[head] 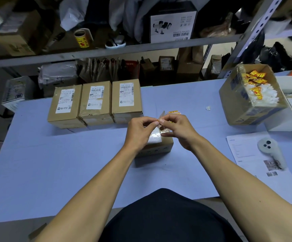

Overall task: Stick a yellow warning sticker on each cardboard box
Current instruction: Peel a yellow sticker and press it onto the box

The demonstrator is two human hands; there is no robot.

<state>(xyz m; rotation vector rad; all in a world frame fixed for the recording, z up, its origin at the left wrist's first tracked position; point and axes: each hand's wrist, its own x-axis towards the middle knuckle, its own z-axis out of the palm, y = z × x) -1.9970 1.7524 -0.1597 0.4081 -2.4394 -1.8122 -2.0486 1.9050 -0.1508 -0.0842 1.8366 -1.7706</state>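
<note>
Hands: left hand and right hand pinch a yellow sticker, apparently peeling it, above an unstickered box; three boxes beyond-left show no yellow stickers; all four apparently outstanding.

Yellow sticker above box — 3 boxes behind.

Pale blue work table stands against grey metal shelving; perforated upright at right; 2 cluttered shelf levels visible; upper level dim; table evenly lit.
</note>
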